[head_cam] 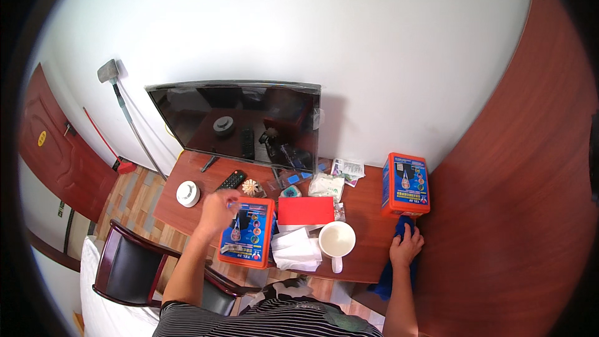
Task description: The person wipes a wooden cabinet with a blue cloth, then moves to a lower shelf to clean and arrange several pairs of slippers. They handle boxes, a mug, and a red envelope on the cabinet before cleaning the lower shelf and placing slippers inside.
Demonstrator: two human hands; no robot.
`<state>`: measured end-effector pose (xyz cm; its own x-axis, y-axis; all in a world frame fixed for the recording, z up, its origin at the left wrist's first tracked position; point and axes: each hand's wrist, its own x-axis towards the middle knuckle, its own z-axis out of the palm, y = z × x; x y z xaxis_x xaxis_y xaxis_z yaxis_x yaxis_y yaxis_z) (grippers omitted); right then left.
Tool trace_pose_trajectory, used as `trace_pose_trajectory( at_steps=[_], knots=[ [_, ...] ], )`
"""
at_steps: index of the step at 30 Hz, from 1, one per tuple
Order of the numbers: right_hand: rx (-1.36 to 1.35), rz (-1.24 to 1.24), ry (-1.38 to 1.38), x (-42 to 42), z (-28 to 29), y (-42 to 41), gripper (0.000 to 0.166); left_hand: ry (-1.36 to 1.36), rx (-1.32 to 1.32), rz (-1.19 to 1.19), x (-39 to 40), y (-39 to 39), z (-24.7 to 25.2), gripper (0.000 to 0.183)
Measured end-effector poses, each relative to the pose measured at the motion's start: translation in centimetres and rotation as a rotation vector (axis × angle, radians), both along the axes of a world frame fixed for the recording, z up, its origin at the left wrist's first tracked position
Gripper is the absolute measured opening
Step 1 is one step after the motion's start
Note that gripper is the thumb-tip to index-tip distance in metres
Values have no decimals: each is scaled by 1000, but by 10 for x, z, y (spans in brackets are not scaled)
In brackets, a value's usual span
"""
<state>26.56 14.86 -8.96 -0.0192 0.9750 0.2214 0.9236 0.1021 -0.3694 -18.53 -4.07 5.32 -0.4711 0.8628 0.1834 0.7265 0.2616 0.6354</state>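
My left hand (219, 213) hovers at the upper left of an orange box (246, 234) with a blue printed lid, its fingers blurred and bent. Whether it pinches something small, I cannot tell. On the right, my right hand (406, 247) grips a dark blue cloth (387, 283) that hangs over the table's front edge. Just behind that hand stands a second orange box (406, 185) with a similar blue label. Beside the nearer box lie a red paper packet (306, 211) and white tissues (295, 249). A white mug (337, 239) sits to their right, handle towards me.
A television (238, 124) stands at the back of the wooden table (362, 252). Near it are a remote control (232, 179), a round white detector (188, 194) and a tissue pack (326, 186). A tall wooden panel (510, 196) bounds the right; a chair (133, 264) stands left.
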Motion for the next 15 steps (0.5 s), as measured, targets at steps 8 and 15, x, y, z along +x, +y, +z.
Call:
trace_pose_trajectory(
  at_steps=[8, 15],
  knots=[
    [-169, -9, -206, -27, 29, -20, 53, 242, -115, -461, 67, 66, -20, 28],
    [-21, 54, -179, -16, 13, -39, 53, 473, -582, -537, 94, 137, -74, 36]
  ],
)
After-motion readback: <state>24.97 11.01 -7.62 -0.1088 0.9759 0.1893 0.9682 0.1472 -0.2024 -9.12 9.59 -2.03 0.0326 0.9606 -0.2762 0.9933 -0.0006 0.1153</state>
